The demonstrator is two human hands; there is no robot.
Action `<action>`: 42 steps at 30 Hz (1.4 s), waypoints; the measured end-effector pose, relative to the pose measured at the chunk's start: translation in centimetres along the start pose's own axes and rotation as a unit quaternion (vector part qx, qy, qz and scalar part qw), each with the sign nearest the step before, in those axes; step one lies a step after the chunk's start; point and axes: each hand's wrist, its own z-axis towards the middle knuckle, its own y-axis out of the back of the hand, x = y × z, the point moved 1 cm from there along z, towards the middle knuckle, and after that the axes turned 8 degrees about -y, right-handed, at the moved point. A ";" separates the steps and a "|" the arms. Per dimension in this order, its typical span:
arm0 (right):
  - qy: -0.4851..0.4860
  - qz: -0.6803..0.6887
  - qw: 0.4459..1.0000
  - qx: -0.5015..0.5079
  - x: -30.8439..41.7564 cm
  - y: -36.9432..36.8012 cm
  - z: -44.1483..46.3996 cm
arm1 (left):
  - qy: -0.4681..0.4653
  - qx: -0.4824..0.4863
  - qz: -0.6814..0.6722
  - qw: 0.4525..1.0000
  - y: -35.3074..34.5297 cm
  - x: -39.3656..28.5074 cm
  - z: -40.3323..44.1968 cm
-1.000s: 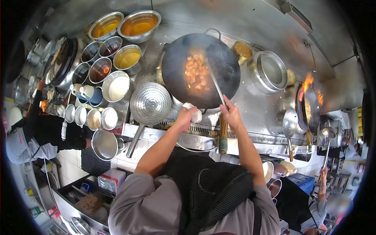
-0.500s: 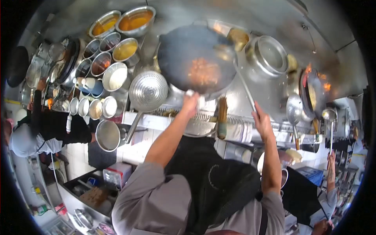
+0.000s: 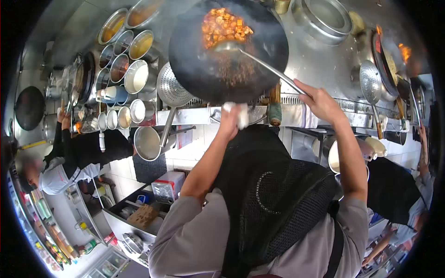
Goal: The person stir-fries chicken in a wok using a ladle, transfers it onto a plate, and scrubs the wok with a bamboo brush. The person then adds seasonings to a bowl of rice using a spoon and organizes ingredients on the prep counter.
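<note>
My left hand [image 3: 228,124] is closed around a white cloth [image 3: 242,116] at the near rim of a large black wok [image 3: 190,69]. Whether the wok's handle lies inside the cloth is hidden. My right hand [image 3: 322,104] grips the long handle of a metal ladle [image 3: 273,70]. The ladle's bowl is inside the wok, against the near side of a heap of glossy, orange-brown diced food [image 3: 225,28]. Smaller brown bits and oil streak the wok's surface below it, and smoke hangs over it.
Left of the wok lies a perforated strainer [image 3: 174,85], beside several steel bowls of sauces [image 3: 141,45]. A bamboo brush [image 3: 275,109] stands at the stove's front edge. To the right are a steel pot [image 3: 327,21] and flames [image 3: 404,52]. Other people work on both sides.
The wok has come nearer and its food has shifted toward the far side. The ladle's bowl has swung from the right rim to the food. My right hand has risen.
</note>
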 end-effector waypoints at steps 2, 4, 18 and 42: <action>-0.003 -0.018 0.998 0.059 0.1 2.5 -2.3 | 0.038 -0.023 0.021 0.999 -2.1 -4.2 -4.4; 0.061 0.007 0.992 0.112 -0.2 5.8 -3.9 | 0.072 -0.041 0.013 0.996 -5.7 -9.6 -5.5; -0.013 -0.039 0.992 0.116 3.1 7.8 -2.9 | 0.068 -0.027 0.035 0.997 -2.9 -6.5 -4.5; -0.063 0.155 0.969 -0.184 -1.0 -4.8 -3.5 | -0.057 -0.101 0.004 0.993 -3.2 -3.5 11.9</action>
